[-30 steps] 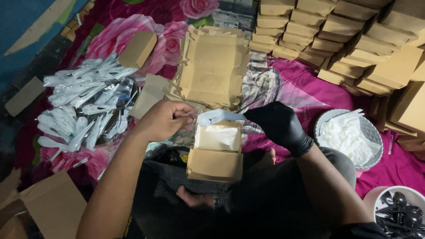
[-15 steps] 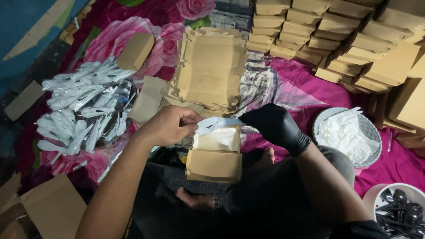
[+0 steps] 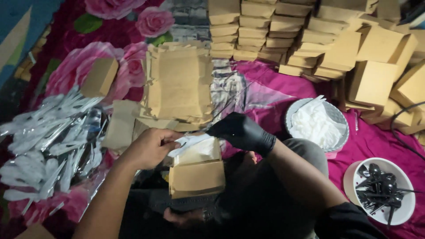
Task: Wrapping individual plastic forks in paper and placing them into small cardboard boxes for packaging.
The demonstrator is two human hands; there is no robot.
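Both hands, left hand point(image 3: 150, 148), right hand point(image 3: 241, 131), apparently pinching white packet point(image 3: 192, 142) over open brown box point(image 3: 197, 175)

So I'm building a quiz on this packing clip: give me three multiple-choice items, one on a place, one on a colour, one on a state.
1. Where is the white bowl of dark spoons?
A. lower right
B. upper left
C. on the flat cardboard pile

2. What colour is the glove on the right hand?
A. white
B. black
C. blue

3. How is the brown box on the lap?
A. taped shut
B. crushed flat
C. open at the top

Answers: 1 A, it sits by the person's right knee. 2 B, black glove; the left hand is bare. 3 C, both hands tuck a clear packet into its open top.
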